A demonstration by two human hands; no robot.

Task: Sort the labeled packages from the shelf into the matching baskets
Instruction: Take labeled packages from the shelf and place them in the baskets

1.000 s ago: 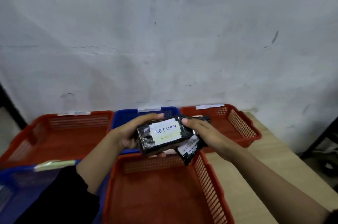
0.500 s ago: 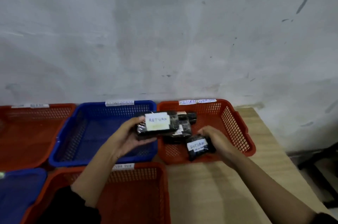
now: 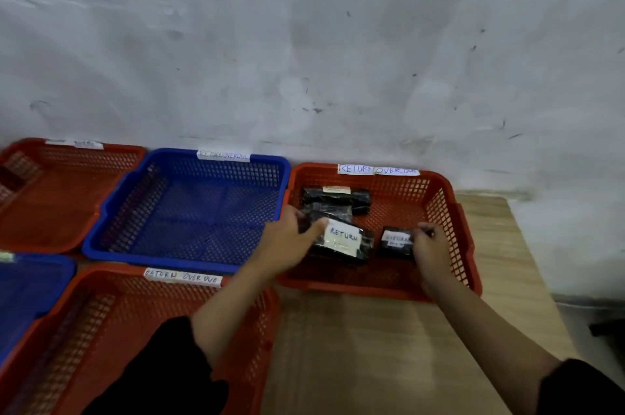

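Both packages have come down into the red basket (image 3: 439, 211) at right of frame; my left hand (image 3: 287, 238) grips the RETURN package (image 3: 341, 240), my right hand (image 3: 427, 240) pinches the smaller package (image 3: 395, 240); placing step; next, release both.

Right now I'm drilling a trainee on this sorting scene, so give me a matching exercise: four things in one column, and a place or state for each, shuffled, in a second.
Things:
1. package labeled RETURN
2. small package
3. blue basket
4. package at the back

Places or states:
A. lies untouched near the far wall of the red basket
B. holds no packages
C. under the left hand, in the red basket
D. pinched by the right hand

Pairs: 1-C, 2-D, 3-B, 4-A
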